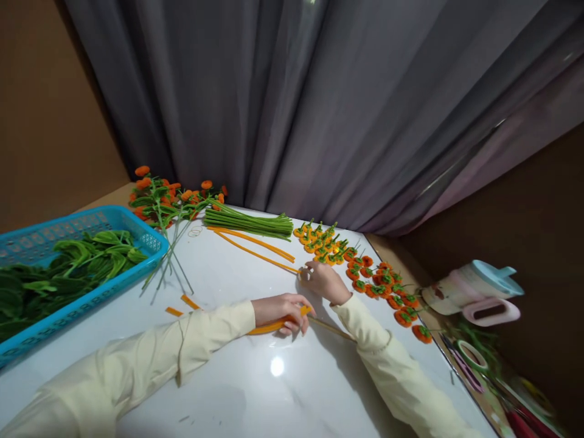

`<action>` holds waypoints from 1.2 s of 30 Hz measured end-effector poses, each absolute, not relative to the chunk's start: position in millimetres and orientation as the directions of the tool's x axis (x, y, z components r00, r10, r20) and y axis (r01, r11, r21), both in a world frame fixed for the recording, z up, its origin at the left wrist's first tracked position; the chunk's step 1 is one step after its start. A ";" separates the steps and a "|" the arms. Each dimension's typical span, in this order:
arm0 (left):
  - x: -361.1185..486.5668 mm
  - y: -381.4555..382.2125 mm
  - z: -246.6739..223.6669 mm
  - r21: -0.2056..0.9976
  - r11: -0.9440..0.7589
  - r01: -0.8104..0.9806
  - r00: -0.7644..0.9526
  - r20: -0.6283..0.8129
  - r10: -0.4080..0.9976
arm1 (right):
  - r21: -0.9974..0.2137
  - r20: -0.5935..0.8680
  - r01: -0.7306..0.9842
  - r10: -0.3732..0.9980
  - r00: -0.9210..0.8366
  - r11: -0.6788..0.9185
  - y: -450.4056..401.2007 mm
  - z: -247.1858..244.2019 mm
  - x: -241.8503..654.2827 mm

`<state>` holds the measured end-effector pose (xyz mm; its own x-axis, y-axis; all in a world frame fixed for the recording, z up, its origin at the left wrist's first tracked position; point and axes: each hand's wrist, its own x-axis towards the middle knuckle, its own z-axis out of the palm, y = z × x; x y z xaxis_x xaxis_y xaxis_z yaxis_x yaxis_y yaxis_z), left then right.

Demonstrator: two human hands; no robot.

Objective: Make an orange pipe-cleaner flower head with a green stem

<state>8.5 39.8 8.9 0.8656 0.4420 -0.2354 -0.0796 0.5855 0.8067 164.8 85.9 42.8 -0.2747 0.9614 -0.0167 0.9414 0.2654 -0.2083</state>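
Observation:
My left hand (pixel 283 310) is closed around a bundle of orange pipe cleaners (pixel 269 328) just above the white table. A thin stick-like strip (pixel 335 329) runs from near its fingertips toward my right sleeve. Farther up, my right hand (pixel 326 281) has its fingertips pinched at the near end of a long orange pipe cleaner (pixel 255 253) lying on the table. Another orange strand (pixel 262 241) lies beside it. Short orange pieces (pixel 189 301) rest left of my left forearm. Parts of the fingers on both hands are hidden.
A blue basket (pixel 157 246) of green leaves stands left. Green stems (pixel 249 221) and finished orange flowers (pixel 159 198) lie at the back. Yellow heads (pixel 319 244) and orange flower heads (pixel 378 283) spread right. A tumbler (pixel 456 289), tape (pixel 472 354) and scissors (pixel 465 365) sit beyond the right edge.

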 end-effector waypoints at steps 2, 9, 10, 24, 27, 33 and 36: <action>10.8 40.1 9.9 0.796 0.593 -0.124 0.766 -0.303 0.567 | -0.215 -0.004 0.933 0.955 -0.298 0.290 83.2 42.9 167.3; 17.3 36.8 5.0 0.939 0.334 -0.077 0.537 -0.244 0.808 | -0.325 0.109 0.832 0.892 -0.439 0.449 34.0 52.0 175.6; 17.5 35.4 3.1 0.964 0.262 -0.044 0.534 -0.199 0.822 | -0.308 0.128 0.824 0.879 -0.460 0.476 26.3 52.4 174.4; 21.0 31.6 3.6 0.983 0.179 0.040 0.464 -0.177 0.868 | -0.463 0.235 0.758 0.888 -0.395 0.460 5.5 21.8 175.4; 20.9 33.2 6.8 0.972 0.236 -0.018 0.468 -0.200 0.861 | -0.473 0.247 0.776 0.908 -0.338 0.417 6.2 18.7 175.6; 17.2 36.0 13.1 0.919 0.358 -0.164 0.492 -0.239 0.837 | -0.586 0.266 0.708 0.919 -0.290 0.393 9.6 16.3 181.3; 14.8 39.0 12.7 0.888 0.410 -0.209 0.540 -0.245 0.805 | -0.692 0.223 0.637 0.940 -0.258 0.340 11.6 14.7 181.9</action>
<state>14.8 39.0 12.7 0.5401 0.8052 -0.2448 -0.2086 0.4099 0.8880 181.9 11.6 14.7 -0.2583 0.9399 0.2235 0.6373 0.3396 -0.6917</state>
